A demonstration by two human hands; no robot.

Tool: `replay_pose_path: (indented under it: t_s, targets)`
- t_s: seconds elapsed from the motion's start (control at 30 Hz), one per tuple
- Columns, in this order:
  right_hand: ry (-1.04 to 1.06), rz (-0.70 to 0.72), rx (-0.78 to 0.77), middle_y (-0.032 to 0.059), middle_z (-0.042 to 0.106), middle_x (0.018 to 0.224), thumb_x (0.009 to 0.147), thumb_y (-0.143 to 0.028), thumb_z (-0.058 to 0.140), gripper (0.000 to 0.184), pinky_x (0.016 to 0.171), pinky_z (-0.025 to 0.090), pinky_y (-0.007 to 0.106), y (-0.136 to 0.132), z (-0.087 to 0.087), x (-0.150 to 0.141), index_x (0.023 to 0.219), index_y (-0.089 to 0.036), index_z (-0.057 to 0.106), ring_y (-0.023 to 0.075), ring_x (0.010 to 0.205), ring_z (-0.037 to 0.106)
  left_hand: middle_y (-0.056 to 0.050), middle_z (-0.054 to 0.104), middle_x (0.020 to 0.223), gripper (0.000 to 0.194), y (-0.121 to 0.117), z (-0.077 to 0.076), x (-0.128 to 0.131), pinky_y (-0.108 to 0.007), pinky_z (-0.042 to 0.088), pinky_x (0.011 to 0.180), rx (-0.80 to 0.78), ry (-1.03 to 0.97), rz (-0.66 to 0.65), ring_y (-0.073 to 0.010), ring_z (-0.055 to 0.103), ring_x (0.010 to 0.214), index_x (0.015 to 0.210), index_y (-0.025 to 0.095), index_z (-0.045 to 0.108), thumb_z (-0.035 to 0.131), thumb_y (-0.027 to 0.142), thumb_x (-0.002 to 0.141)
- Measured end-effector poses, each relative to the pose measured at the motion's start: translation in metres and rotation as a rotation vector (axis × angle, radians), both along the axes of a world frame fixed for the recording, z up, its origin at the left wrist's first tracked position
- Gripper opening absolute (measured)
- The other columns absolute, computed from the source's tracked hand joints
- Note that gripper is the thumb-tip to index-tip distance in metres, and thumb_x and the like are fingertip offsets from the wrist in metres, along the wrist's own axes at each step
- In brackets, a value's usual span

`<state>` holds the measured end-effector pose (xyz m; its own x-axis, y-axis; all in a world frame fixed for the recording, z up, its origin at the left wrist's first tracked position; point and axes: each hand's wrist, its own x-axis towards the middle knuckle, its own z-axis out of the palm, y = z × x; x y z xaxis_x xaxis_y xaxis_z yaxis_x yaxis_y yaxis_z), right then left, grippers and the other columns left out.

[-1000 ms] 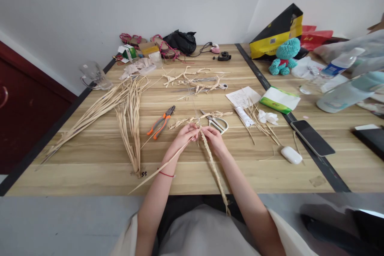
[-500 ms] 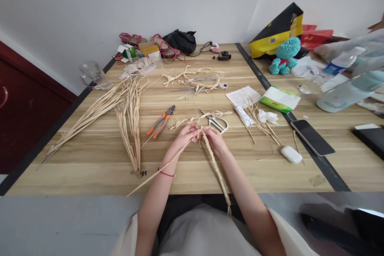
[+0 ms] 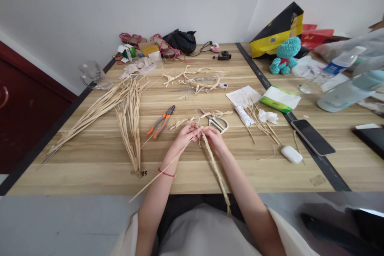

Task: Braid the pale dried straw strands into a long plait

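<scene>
Both of my hands meet above the table's middle at the upper end of a straw-wrapped stem (image 3: pixel 214 164), which hangs down past the table's front edge. My left hand (image 3: pixel 188 134) pinches a loose raffia strip (image 3: pixel 162 172) that trails back across my left wrist. Closed round the stem's upper end is my right hand (image 3: pixel 212 136); its fingertips almost touch the left ones. Thin wires (image 3: pixel 193 102) stick out beyond my fingers. Scissors with white handles (image 3: pixel 220 124) lie just past my right hand, beside a wrapped straw branch (image 3: pixel 183 122).
Orange-handled pliers (image 3: pixel 162 122) and raffia bundles (image 3: pixel 133 128) lie left. More wrapped branches (image 3: pixel 207 84) are farther back. To the right are a white tube (image 3: pixel 244 116), cut straw, a tissue pack (image 3: pixel 279 100), a phone (image 3: pixel 313 137) and a white case (image 3: pixel 291 154). A glass mug (image 3: pixel 94 76) stands at the left edge.
The loose strip's free end has shifted slightly right and down. My hands stay in nearly the same place on the stem.
</scene>
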<state>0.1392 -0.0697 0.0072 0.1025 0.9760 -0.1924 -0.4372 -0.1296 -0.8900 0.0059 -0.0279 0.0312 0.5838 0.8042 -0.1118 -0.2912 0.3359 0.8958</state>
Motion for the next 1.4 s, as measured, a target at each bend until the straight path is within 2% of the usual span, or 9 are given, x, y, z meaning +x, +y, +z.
replay_pose_path:
  t_s: [0.23, 0.47, 0.7, 0.83, 1.17, 1.4]
  targets:
    - [-0.038, -0.038, -0.02, 0.0016, 0.063, 0.063, 0.062, -0.044, 0.069, 0.027, 0.059, 0.043, 0.027, 0.0, -0.004, 0.001, 0.071, -0.019, 0.066, 0.0156, 0.063, 0.056, 0.004, 0.052, 0.059, 0.03, 0.001, -0.003, 0.0, -0.02, 0.032, 0.048, 0.037, 0.027, 0.022, -0.0059, 0.046, 0.05, 0.084, 0.015, 0.053, 0.07, 0.032, 0.067]
    - [-0.056, -0.084, 0.003, 0.0001, 0.061, 0.059, 0.063, -0.038, 0.068, 0.021, 0.055, 0.04, 0.025, 0.002, -0.005, -0.001, 0.067, -0.018, 0.065, 0.0122, 0.055, 0.052, 0.003, 0.054, 0.059, 0.032, 0.003, -0.009, 0.002, -0.019, 0.033, 0.046, 0.089, 0.067, 0.027, -0.0059, 0.046, 0.047, 0.084, 0.015, 0.056, 0.071, 0.035, 0.064]
    - [-0.108, -0.122, 0.002, 0.0004, 0.063, 0.063, 0.059, -0.038, 0.07, 0.023, 0.059, 0.042, 0.025, 0.003, -0.003, -0.002, 0.067, -0.017, 0.066, 0.0128, 0.058, 0.053, 0.0, 0.061, 0.069, 0.029, 0.005, -0.009, 0.003, -0.023, 0.045, 0.063, 0.175, 0.186, 0.224, -0.0095, 0.055, 0.062, 0.07, 0.014, 0.058, 0.076, 0.032, 0.055]
    - [-0.139, -0.114, -0.017, 0.0017, 0.065, 0.066, 0.059, -0.041, 0.069, 0.027, 0.061, 0.043, 0.026, 0.003, -0.005, -0.003, 0.07, -0.017, 0.067, 0.0143, 0.061, 0.055, -0.002, 0.063, 0.071, 0.028, 0.005, -0.008, 0.002, -0.027, 0.047, 0.068, 0.194, 0.243, 0.27, -0.0122, 0.058, 0.065, 0.068, 0.014, 0.061, 0.076, 0.034, 0.055]
    - [-0.098, -0.137, -0.023, 0.0015, 0.065, 0.067, 0.059, -0.039, 0.069, 0.024, 0.065, 0.044, 0.027, 0.003, -0.004, -0.003, 0.07, -0.017, 0.067, 0.0144, 0.062, 0.056, -0.001, 0.062, 0.071, 0.023, 0.006, -0.016, 0.007, -0.026, 0.045, 0.067, 0.293, 0.247, 0.255, -0.0122, 0.056, 0.066, 0.071, 0.015, 0.059, 0.068, 0.035, 0.065]
    - [-0.1, -0.156, -0.033, 0.0009, 0.065, 0.065, 0.059, -0.039, 0.07, 0.024, 0.063, 0.043, 0.027, 0.004, -0.004, -0.002, 0.07, -0.018, 0.067, 0.0147, 0.061, 0.055, 0.0, 0.059, 0.068, 0.02, 0.004, -0.011, 0.004, -0.025, 0.044, 0.063, 0.308, 0.304, 0.209, -0.0116, 0.053, 0.063, 0.073, 0.016, 0.058, 0.065, 0.035, 0.069]
